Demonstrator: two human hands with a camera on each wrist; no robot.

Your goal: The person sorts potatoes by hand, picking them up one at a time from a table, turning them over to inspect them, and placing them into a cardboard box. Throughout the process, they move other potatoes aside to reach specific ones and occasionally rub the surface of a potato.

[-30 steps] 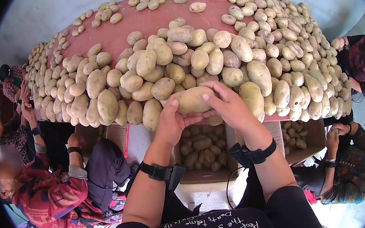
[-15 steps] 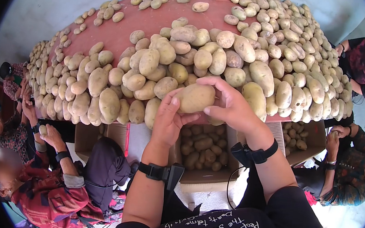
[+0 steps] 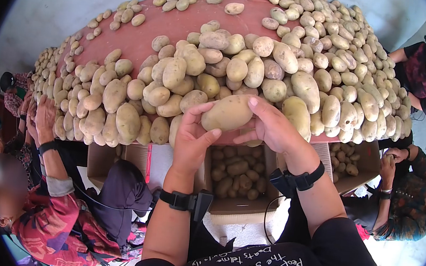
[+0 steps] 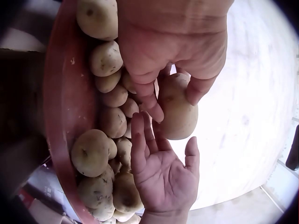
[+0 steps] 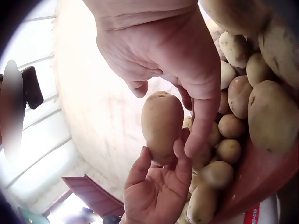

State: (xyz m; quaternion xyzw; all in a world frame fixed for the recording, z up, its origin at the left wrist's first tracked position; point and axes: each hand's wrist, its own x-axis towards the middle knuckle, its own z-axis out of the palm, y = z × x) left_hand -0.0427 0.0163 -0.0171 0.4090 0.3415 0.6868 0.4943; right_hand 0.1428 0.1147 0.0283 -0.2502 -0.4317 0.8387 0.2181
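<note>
A large pale-brown potato (image 3: pixel 228 113) is held up in front of the heap. My left hand (image 3: pixel 193 136) grips its left end, and the left wrist view shows that thumb and fingers around the potato (image 4: pixel 178 109). At the other end my right hand (image 3: pixel 278 128) has its fingers mostly extended, a fingertip right at the potato's upper right edge. Its palm faces up toward the potato in the left wrist view, with thumb spread apart. Behind both hands lies a heap of potatoes (image 3: pixel 208 83) of mixed sizes.
The heap covers much of a red table (image 3: pixel 183 23). Below its front edge stands a cardboard box (image 3: pixel 239 208) of potatoes, with another box (image 3: pixel 362 174) to the right. People sit close by on the left (image 3: pixel 53 220) and right (image 3: pixel 409 195).
The potato has turned between my hands, its right end now higher. My left thumb has shifted lower, and my right fingers have loosened. The person at left has raised a hand to the heap.
</note>
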